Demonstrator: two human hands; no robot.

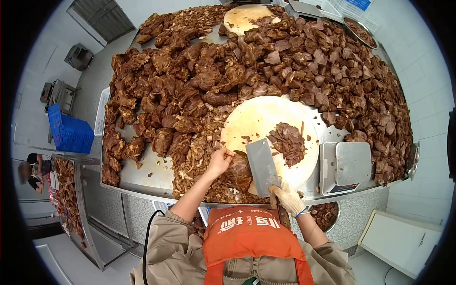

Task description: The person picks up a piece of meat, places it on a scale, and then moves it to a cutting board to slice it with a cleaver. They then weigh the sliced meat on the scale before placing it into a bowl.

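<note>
My right hand (287,198), in a pale knit glove, is closed around the handle of a cleaver (260,164). Its broad grey blade lies over the left front part of a round cutting board (237,124). Just left of the blade is a large brown chunk of cooked meat (241,173). The bare fingers of my left hand (220,162) are pinched together at the upper left edge of that chunk. Sliced meat (289,144) sits in a small heap on the board, right of the blade.
Meat chunks (190,71) are piled over the steel table (147,178), with cut pieces (351,85) along the right. A digital scale (351,164) stands beside the board. Another round board (247,18) lies at the far side. At left, a person (35,171) stands by another table.
</note>
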